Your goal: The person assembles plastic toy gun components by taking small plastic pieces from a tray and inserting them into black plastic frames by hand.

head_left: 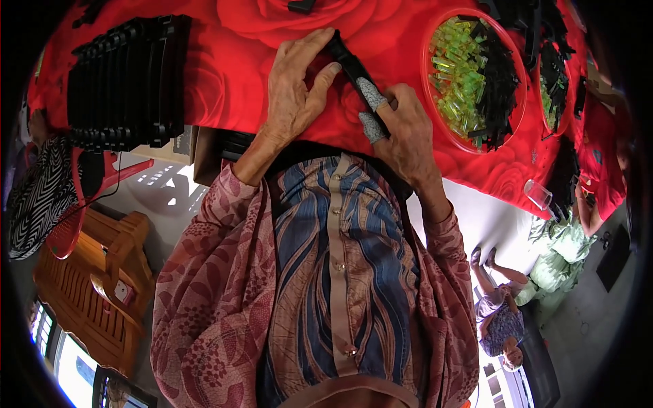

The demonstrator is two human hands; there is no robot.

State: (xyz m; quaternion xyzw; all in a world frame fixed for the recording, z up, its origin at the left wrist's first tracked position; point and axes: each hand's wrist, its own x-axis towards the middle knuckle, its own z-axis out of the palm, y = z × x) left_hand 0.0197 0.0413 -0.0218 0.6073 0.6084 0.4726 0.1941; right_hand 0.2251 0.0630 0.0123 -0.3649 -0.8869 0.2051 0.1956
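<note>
A long narrow black plastic piece [350, 66] lies slanted over the red cloth in front of me. My right hand [408, 132] is closed round its near end. Grey speckled wraps [371, 94] cover a finger and the thumb of that hand and hide part of the piece. My left hand [299, 85] has its fingers stretched out and its thumb apart. Its fingertips touch the far end of the piece, and the thumb tip is close beside it.
A red rose-patterned cloth [224, 61] covers the table. Stacked black plastic pieces [129, 81] stand at the left. At the right, a red round tray [427, 75] holds yellow-green clear parts and black parts, near a clear cup [537, 194]. Other people sit around.
</note>
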